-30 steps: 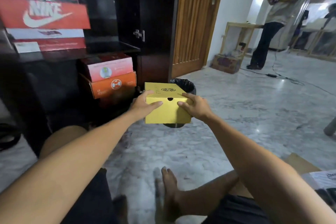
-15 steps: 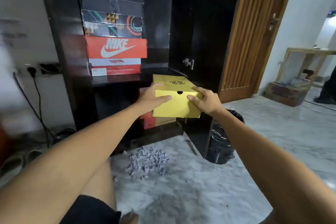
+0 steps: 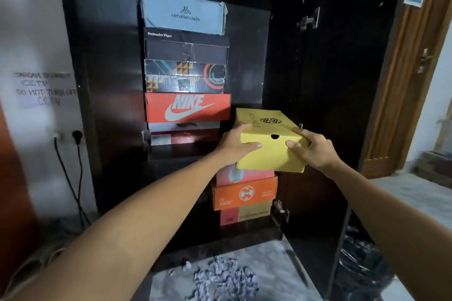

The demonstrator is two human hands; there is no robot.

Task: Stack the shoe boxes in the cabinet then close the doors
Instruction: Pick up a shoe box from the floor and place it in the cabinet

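Both of our hands grip one yellow cardboard shoe box (image 3: 270, 140) by its near end — our left hand (image 3: 238, 145) wraps the left corner, our right hand (image 3: 310, 150) the right, with fingers curled onto the front face. We hold the box in the air at the mouth of the dark wooden cabinet (image 3: 105, 80), its far end pointing inward and not yet resting on anything.

Directly below our hands sits a short stack in the lower compartment: a pink box (image 3: 244, 175), an orange box with a white round logo (image 3: 244, 194), and a red-and-tan box (image 3: 245, 215) at the bottom. Up and to the left of our left hand, the upper shelf carries a taller stack, from the red Nike box (image 3: 187, 107) up to the pale blue box (image 3: 183, 13).

We judge the stacking well advanced — this box remains to be seated, probably beside the Nike box. Beyond our right hand the cabinet door (image 3: 342, 80) stands open, so closing is still ahead.
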